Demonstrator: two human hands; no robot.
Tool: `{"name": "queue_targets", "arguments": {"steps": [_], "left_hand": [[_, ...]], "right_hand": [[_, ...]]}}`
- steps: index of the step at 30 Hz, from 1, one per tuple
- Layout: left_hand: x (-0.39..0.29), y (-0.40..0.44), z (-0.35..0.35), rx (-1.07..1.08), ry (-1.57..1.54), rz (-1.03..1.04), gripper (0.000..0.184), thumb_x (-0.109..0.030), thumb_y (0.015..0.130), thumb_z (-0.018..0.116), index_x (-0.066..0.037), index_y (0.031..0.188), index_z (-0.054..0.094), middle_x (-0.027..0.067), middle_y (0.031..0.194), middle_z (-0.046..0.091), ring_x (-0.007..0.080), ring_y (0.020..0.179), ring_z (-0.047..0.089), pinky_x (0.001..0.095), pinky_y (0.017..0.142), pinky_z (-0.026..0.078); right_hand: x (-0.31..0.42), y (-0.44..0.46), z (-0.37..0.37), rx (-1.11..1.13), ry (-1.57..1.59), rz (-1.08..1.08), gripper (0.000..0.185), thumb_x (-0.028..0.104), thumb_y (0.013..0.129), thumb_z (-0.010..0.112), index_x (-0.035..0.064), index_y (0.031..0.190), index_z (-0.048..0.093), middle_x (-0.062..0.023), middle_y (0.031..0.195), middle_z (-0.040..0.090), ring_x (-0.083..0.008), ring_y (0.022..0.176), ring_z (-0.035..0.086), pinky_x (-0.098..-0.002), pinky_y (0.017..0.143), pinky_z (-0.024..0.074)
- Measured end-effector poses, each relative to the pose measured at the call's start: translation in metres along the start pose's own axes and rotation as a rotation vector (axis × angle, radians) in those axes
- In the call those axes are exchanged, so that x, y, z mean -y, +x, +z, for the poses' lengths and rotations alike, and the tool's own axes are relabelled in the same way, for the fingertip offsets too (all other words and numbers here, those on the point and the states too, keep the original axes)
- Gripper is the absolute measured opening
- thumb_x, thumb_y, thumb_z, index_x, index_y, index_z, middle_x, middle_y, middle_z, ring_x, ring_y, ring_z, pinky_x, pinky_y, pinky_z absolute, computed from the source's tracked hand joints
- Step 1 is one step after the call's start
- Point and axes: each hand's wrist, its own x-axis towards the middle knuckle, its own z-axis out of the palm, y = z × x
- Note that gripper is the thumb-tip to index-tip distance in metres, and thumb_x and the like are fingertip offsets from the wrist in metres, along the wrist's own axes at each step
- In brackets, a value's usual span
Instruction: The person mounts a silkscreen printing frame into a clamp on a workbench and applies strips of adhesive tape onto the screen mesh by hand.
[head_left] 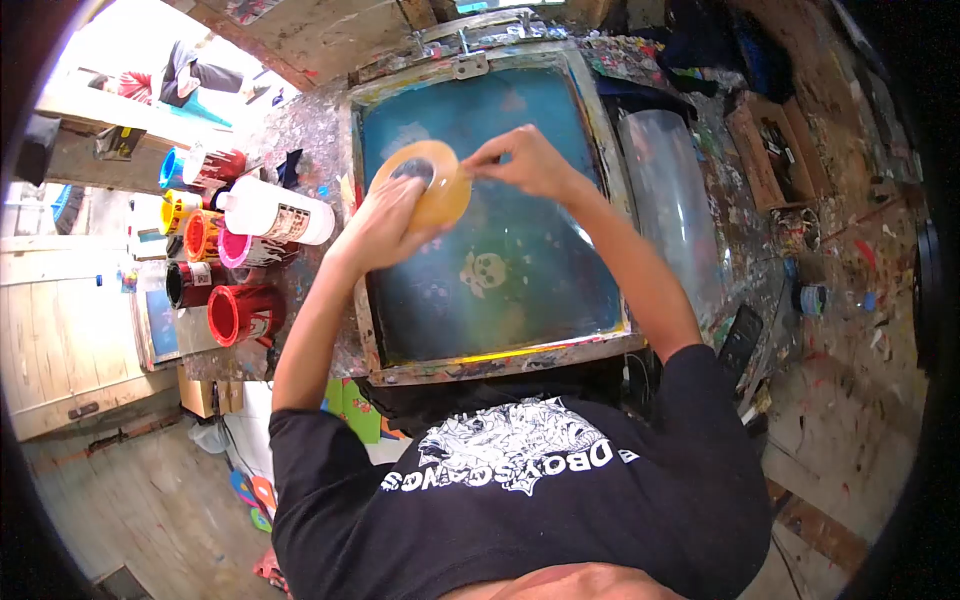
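My left hand (380, 222) is wrapped round a wide roll of yellowish clear packing tape (447, 203), its fingers reaching into the core. At the roll's right edge, the thumb and fingers of my right hand (527, 165) are pinched together on the tape; whether a loose end is lifted is too small to tell. Both hands are above a screen-printing frame (500, 366) that lies flat on the table. Its blue-green mesh (560, 285) carries a pale skull design (488, 271) and fainter marks.
Left of the frame stand several open paint tubs, including a red one (245, 314), and a white bottle (280, 212) lying tilted over them. A clear plastic sheet roll (665, 185), a wooden box (775, 150) and a dark phone (741, 338) are on the right. A hinge clamp (468, 66) holds the frame's far edge.
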Motion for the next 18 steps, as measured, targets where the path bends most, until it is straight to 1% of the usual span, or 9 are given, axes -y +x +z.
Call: {"name": "queue_targets", "arguments": {"steps": [2, 4, 6, 9, 11, 12, 14, 16, 18], "left_hand": [[-0.039, -0.023, -0.027, 0.007, -0.103, -0.006, 0.051, -0.038, 0.085, 0.078, 0.003, 0.102, 0.052, 0.0241, 0.089, 0.061, 0.0431, 0.084, 0.06, 0.0466, 0.076, 0.047], [-0.08, -0.028, -0.068, 0.243, -0.45, -0.112, 0.051, -0.039, 0.083, 0.079, 0.004, 0.096, 0.055, 0.0239, 0.084, 0.063, 0.0407, 0.077, 0.062, 0.0443, 0.069, 0.048], [-0.085, -0.039, -0.083, 0.484, -0.514, -0.334, 0.051, -0.043, 0.086, 0.077, 0.006, 0.092, 0.063, 0.0191, 0.071, 0.062, 0.0329, 0.067, 0.065, 0.041, 0.064, 0.048], [-0.092, -0.063, -0.085, 0.522, -0.537, -0.4, 0.051, -0.043, 0.088, 0.075, 0.006, 0.096, 0.065, 0.0165, 0.072, 0.065, 0.0315, 0.065, 0.065, 0.0399, 0.064, 0.05], [-0.117, -0.066, -0.098, 0.556, -0.422, -0.643, 0.041, -0.036, 0.088, 0.076, 0.002, 0.103, 0.068, 0.012, 0.067, 0.062, 0.0238, 0.065, 0.065, 0.0368, 0.063, 0.051], [-0.134, -0.073, -0.1, 0.448, -0.228, -0.503, 0.04, -0.036, 0.088, 0.077, -0.001, 0.108, 0.069, 0.0125, 0.077, 0.064, 0.0247, 0.068, 0.065, 0.0373, 0.063, 0.051], [-0.175, -0.077, -0.118, 0.252, 0.075, -0.34, 0.043, -0.039, 0.086, 0.077, -0.007, 0.115, 0.069, 0.0152, 0.094, 0.066, 0.0275, 0.075, 0.067, 0.0383, 0.067, 0.054], [-0.206, -0.078, -0.148, 0.05, 0.238, -0.187, 0.046, -0.041, 0.083, 0.079, -0.014, 0.118, 0.071, 0.017, 0.113, 0.063, 0.0282, 0.084, 0.07, 0.0349, 0.066, 0.056], [-0.236, -0.091, -0.165, -0.109, 0.349, -0.042, 0.046, -0.044, 0.086, 0.075, -0.014, 0.119, 0.068, 0.0145, 0.111, 0.061, 0.0274, 0.081, 0.068, 0.035, 0.062, 0.054]], "right_hand": [[0.04, -0.033, -0.001, 0.057, 0.435, 0.117, 0.019, 0.012, 0.089, 0.076, 0.0007, 0.104, 0.077, -0.007, 0.089, 0.078, -0.0126, 0.079, 0.071, -0.0271, 0.076, 0.0554], [0.08, -0.073, -0.012, 0.153, 0.553, 0.17, 0.013, 0.008, 0.091, 0.074, -0.0026, 0.096, 0.077, -0.0065, 0.083, 0.076, -0.0113, 0.078, 0.069, -0.0267, 0.072, 0.0549], [0.101, -0.117, -0.017, 0.155, 0.77, 0.364, 0.012, 0.008, 0.09, 0.074, -0.0036, 0.091, 0.077, -0.0087, 0.081, 0.075, -0.0123, 0.075, 0.069, -0.0281, 0.069, 0.0544], [0.1, -0.182, -0.056, 0.013, 0.624, 0.648, 0.01, 0.006, 0.086, 0.077, -0.0038, 0.086, 0.076, -0.0086, 0.076, 0.072, -0.0132, 0.066, 0.067, -0.0286, 0.064, 0.0537], [0.089, -0.231, -0.084, -0.067, 0.538, 0.715, 0.012, 0.009, 0.084, 0.079, -0.0029, 0.085, 0.076, -0.0071, 0.073, 0.071, -0.0135, 0.064, 0.067, -0.0268, 0.06, 0.0531], [0.098, -0.246, -0.096, -0.08, 0.5, 0.752, 0.015, 0.012, 0.085, 0.081, -0.0017, 0.087, 0.077, -0.0064, 0.071, 0.071, -0.0133, 0.065, 0.068, -0.025, 0.06, 0.0535], [0.125, -0.256, -0.108, -0.195, 0.455, 0.585, 0.014, 0.011, 0.082, 0.082, -0.0015, 0.084, 0.076, -0.0089, 0.069, 0.07, -0.0169, 0.061, 0.067, -0.0261, 0.058, 0.0527], [0.139, -0.277, -0.131, -0.271, 0.171, 0.179, 0.012, 0.01, 0.083, 0.08, 0.0003, 0.079, 0.075, -0.0111, 0.07, 0.07, -0.0187, 0.06, 0.066, -0.0277, 0.056, 0.0521], [0.145, -0.316, -0.157, -0.34, 0.068, -0.037, 0.01, 0.01, 0.085, 0.077, 0.0043, 0.078, 0.072, -0.0106, 0.078, 0.072, -0.0196, 0.061, 0.067, -0.0303, 0.055, 0.0516]]}}
